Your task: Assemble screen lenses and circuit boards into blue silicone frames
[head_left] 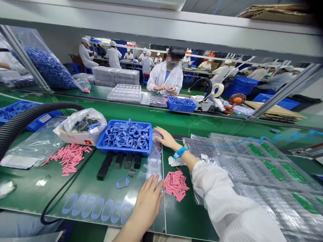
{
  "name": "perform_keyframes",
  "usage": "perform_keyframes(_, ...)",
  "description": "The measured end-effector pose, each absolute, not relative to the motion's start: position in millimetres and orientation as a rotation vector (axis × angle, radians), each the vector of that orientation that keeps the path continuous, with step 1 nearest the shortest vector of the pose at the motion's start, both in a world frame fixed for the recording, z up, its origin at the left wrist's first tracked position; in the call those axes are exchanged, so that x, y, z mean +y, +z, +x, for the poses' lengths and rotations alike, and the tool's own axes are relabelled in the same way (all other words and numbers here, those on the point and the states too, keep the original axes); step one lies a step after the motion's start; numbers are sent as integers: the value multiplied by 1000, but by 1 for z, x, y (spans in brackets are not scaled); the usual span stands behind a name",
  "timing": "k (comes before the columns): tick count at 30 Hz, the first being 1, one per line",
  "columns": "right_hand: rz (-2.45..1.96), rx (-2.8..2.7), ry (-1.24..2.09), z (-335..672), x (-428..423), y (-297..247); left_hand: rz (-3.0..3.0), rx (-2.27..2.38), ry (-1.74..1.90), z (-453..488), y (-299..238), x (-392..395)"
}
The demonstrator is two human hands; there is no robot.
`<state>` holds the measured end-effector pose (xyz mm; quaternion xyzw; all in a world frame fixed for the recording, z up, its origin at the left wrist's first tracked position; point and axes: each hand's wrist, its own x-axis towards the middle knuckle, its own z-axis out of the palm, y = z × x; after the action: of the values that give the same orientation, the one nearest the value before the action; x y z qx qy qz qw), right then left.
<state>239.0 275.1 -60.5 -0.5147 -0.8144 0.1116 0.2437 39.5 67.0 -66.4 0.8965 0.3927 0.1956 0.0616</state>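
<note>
The person's left hand [147,205] lies open, fingers spread, on a clear plastic sheet [131,198] near the front edge of the green bench mat [183,218], and it grasps nothing that can be seen. The right hand [166,138] reaches forward, also unclenched, its fingertips [157,131] at a stack of clear plastic pieces [154,158]; whether they are pinching anything, the view cannot settle. A blue wrist strap [179,153] circles that wrist, and its blue cord [227,145] runs off across bagged clear trays [264,168]. The stack stands between a blue plastic tray [121,150] heaped with blue rubber frames [126,136] and a loose pile of pink foam strips [176,185]. A single blue frame [122,183] lies apart, just beside a row of black blocks [106,164]. (A second pile of pink strips [68,158] sits farther left, near a bag of dark parts [83,126].) The likeliest trouble, judging by this layout, is a knock: the clear pieces look thin and slippery, so a careless brush of the fingers could topple them onto the strips. The strips themselves are unconfined — a dragged sleeve could scatter them — and the cord, lying loose over the bags, could snag the right arm.
</note>
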Motion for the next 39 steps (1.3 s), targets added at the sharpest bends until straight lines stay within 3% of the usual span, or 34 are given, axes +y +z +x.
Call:
perform_keyframes(13, -1447, -2294, 479, 256, 279, -58, 2729, 1295, 561, 31, -73, 69)
perform_keyframes(39, -1837, -2122, 185, 197, 291, -69, 2779, 1375, 449, 44, -76, 57)
